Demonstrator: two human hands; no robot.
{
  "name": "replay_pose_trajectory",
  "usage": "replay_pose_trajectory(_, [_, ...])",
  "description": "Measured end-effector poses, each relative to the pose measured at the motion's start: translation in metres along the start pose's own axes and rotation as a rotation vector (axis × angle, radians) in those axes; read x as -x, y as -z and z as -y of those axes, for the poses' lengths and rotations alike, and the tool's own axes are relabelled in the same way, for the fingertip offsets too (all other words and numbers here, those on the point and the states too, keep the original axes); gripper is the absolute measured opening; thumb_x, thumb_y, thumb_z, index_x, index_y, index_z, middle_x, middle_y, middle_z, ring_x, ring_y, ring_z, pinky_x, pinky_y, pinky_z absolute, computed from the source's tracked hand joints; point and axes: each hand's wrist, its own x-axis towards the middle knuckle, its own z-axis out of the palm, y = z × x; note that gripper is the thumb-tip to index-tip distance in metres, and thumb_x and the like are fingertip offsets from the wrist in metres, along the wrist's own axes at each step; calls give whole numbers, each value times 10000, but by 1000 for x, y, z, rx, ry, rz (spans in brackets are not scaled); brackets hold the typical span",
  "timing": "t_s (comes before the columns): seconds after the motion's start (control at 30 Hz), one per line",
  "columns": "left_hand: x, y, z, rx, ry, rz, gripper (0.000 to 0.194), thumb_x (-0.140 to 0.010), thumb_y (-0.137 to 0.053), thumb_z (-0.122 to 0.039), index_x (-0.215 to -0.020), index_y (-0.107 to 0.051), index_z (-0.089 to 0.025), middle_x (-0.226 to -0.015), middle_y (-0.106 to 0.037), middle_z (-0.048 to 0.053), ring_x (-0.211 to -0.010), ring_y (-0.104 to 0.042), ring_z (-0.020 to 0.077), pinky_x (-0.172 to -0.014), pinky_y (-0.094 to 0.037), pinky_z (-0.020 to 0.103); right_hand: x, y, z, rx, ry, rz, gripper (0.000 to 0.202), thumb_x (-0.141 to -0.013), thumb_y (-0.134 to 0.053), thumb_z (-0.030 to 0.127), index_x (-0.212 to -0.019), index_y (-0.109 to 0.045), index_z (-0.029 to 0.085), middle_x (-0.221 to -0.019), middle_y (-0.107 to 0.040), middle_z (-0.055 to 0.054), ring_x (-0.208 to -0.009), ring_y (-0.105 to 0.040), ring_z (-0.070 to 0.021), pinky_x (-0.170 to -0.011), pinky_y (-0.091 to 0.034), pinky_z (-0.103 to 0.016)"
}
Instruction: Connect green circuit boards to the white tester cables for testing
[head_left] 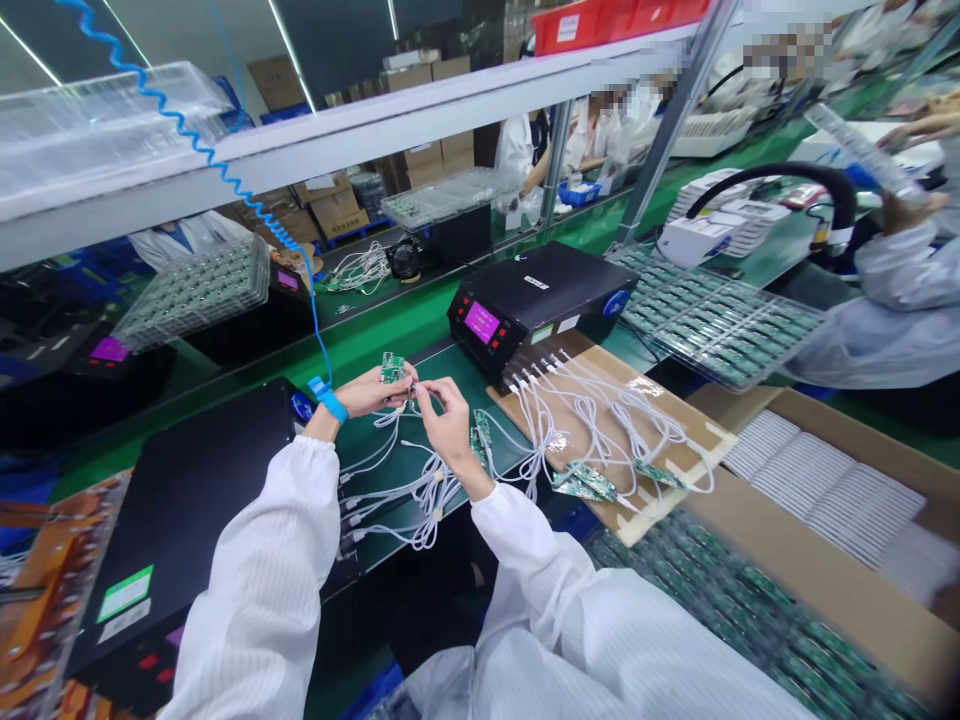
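Observation:
My left hand (375, 390), with a blue strap at its wrist, holds a small green circuit board (392, 368) upright between its fingers. My right hand (444, 412) is pinched at the lower edge of that board, close to the left fingertips; what it grips is too small to make out. White cables (431, 490) lie bundled on the bench just below both hands. Another green board (482, 430) rests on the bench, partly hidden by my right hand.
A black tester (540, 300) with a pink screen stands behind cardboard (697, 455) bearing cables and boards. Another black box (202, 500) is at left. At right are board trays (727, 315) and a carton (832, 540) of white parts. People work beyond.

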Motion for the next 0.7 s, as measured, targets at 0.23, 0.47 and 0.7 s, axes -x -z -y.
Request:
replay_pose_trajectory(0.23, [-8, -1, 7, -24, -18, 23, 544, -694, -946, -537, -914, -623, -159, -627, -466, -56, -540, -381, 62, -516, -319, 193, 5, -1, 1, 50, 52, -58, 240, -1009, -591, 384, -917, -711, 198, -924, -663, -46, -888, -648, -171, -846, -536, -310])
replay_pose_trajectory(0.47, [-6, 4, 8, -49, -10, 21, 518, -686, -950, -522, -882, -648, -149, -641, -494, -39, -539, -379, 63, -513, -331, 201, -1, 16, 3, 40, 90, 61, 210, -991, -652, 358, -918, -755, 190, -925, -717, -45, -888, -686, -168, -861, -534, -298])
replay_pose_trajectory(0.7, [1, 9, 4, -141, 49, -20, 575, -725, -865, -655, -770, -719, -101, -800, -625, 61, -535, -386, 48, -495, -359, 215, -38, 38, -23, 163, -72, 373, 252, -986, -626, 302, -1176, -744, 184, -1166, -781, -85, -1106, -719, -205, -1013, -512, -347])
